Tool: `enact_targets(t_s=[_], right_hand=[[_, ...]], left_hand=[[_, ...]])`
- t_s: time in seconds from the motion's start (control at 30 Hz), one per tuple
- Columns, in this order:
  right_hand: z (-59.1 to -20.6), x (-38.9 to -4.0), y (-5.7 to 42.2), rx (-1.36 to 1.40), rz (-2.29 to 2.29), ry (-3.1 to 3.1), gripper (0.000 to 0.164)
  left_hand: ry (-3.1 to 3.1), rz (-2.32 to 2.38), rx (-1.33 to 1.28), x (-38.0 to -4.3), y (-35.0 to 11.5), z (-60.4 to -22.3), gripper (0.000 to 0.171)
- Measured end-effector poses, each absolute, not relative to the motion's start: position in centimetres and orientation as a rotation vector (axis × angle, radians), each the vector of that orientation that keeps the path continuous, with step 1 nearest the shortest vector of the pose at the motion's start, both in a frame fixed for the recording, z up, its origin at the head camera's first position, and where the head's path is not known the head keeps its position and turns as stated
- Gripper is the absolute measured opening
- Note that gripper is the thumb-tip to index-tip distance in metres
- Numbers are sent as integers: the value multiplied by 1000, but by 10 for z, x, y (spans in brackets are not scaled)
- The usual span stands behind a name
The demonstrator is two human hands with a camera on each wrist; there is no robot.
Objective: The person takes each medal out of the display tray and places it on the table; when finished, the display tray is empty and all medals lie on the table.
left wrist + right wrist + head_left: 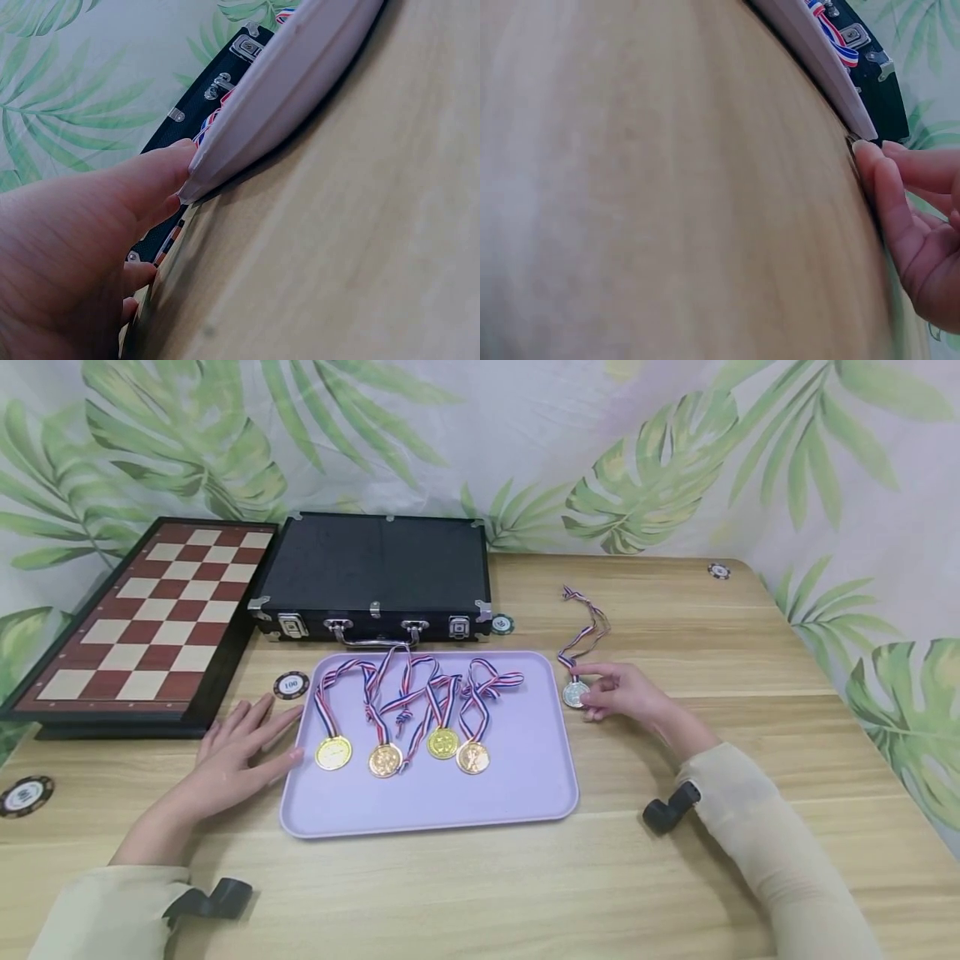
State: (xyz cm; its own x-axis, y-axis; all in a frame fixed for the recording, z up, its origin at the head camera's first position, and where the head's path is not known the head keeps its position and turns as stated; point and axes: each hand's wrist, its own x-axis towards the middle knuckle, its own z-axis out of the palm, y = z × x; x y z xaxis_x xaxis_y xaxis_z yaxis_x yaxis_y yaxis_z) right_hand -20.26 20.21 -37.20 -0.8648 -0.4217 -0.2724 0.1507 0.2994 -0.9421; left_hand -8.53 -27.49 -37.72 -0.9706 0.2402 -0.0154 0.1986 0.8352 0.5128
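On the lilac tray (517, 785) lie several medals with red, white and blue ribbons, among them a gold medal (333, 752) at the left and a bronze-toned medal (473, 757). Just beyond the tray's right edge, a silver medal (574, 693) is on the table, its ribbon (592, 639) stretching away toward the back. My right hand (626, 695) pinches this medal at its right side with thumb and fingers; in the right wrist view the fingertips hide most of it. With fingers spread and fairly straight, my left hand (236, 768) touches the tray's left rim.
Behind the tray stands a black case (375, 564) with metal latches. A chessboard box (157, 618) occupies the left back. Poker chips lie about: one by the tray (291, 685), another at the left edge (26, 796), one far right (718, 571). Leaf-patterned cloth (525, 452) hangs behind.
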Motion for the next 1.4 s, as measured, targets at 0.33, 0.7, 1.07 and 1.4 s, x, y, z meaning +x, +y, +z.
enact_targets(t_s=[0.33,0.7,1.07,1.4], right_hand=[[-359,-197,199,-409,-1453,2275,49],[-340,-145,114,-899,-1275,2402,42],[-377,-124,85,-885,-1088,2704,45],[-379,-115,82,-957,-927,2754,41]], left_hand=[[2934,804,363,-86,-274,-375,62],[2929,802,339,-87,-274,-375,62],[2929,800,345,-87,-274,-375,62],[2929,798,335,-84,-274,-376,62]])
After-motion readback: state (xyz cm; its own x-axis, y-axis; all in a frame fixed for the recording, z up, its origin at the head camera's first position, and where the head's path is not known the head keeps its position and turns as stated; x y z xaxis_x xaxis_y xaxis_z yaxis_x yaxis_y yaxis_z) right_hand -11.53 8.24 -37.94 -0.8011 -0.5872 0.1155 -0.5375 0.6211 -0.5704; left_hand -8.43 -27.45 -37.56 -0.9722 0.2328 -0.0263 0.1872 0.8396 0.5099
